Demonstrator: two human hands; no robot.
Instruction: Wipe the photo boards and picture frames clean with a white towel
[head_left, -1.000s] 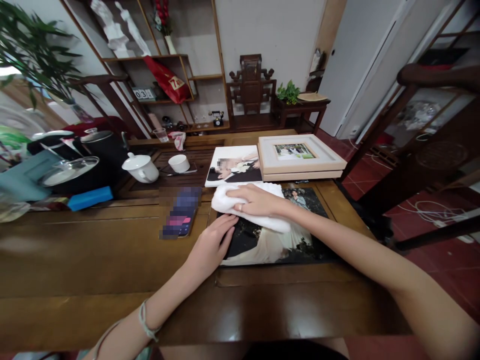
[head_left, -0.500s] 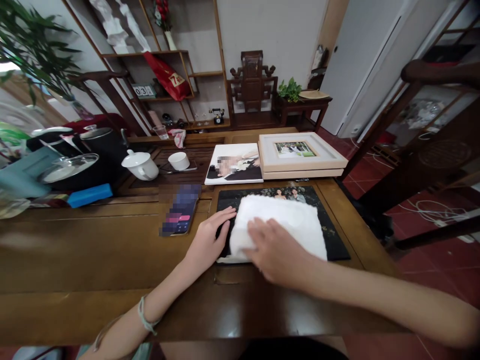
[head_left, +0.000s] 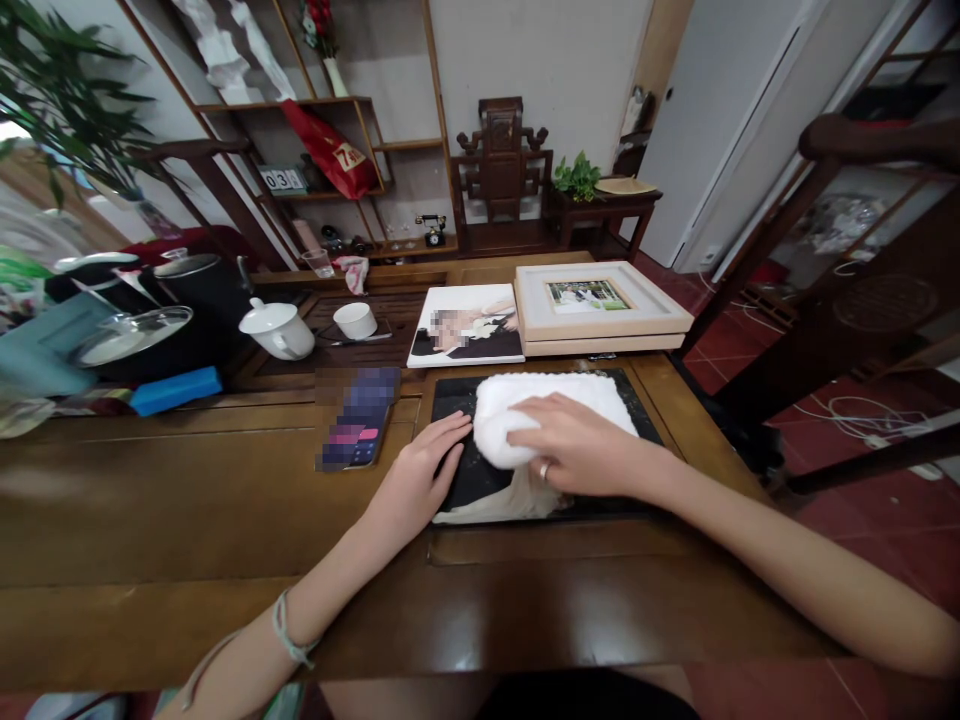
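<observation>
A dark photo print (head_left: 487, 480) lies flat on the wooden table (head_left: 187, 500) in front of me. My right hand (head_left: 574, 445) presses a white cloth (head_left: 555, 405) onto the print, fingers curled over the cloth's near edge. Fingers flat and spread, my left hand (head_left: 424, 475) rests on the print's left edge and holds it down. Most of the picture is hidden under the cloth and hand.
A phone (head_left: 358, 425) lies left of the print. Behind it are a second photo print (head_left: 466, 325) and a stacked light wooden frame (head_left: 600, 305). A white teapot (head_left: 276, 330), cup (head_left: 355, 320), black pots (head_left: 202, 290) and blue box (head_left: 174, 390) crowd the left side.
My right hand has swept the cloth from the print's far edge toward me, then back up to the middle. My left hand has stayed on the left edge.
</observation>
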